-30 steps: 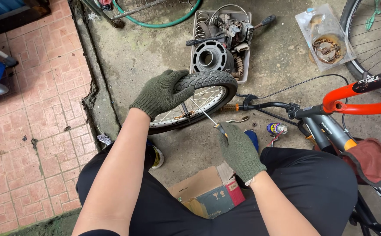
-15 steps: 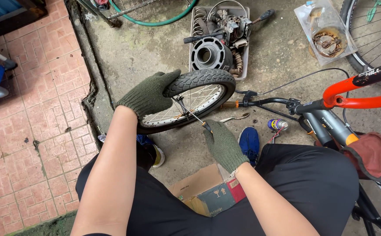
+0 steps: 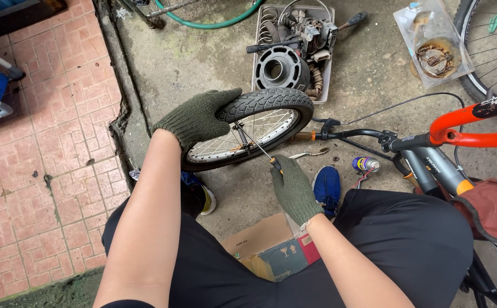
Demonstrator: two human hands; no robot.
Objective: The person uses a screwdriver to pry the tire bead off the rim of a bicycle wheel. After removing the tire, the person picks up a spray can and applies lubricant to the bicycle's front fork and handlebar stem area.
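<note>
A small bicycle wheel with a black knobby tyre and silver spokes is held up over the concrete floor. My left hand, in a dark green knit glove, grips the tyre at its left side. My right hand, gloved the same way, is closed on the handle of a screwdriver. The thin shaft reaches up and left, and its tip sits among the spokes near the hub. My knees in black trousers fill the lower part of the view.
A grey tray of engine parts lies beyond the wheel. An orange and black bicycle frame with handlebar is at right, a spray can and blue shoe below it. A cardboard box sits between my legs. Red tiles at left.
The wheel and my left hand have shifted slightly toward me and left. My right hand has pushed the screwdriver tip further in among the spokes toward the hub.
</note>
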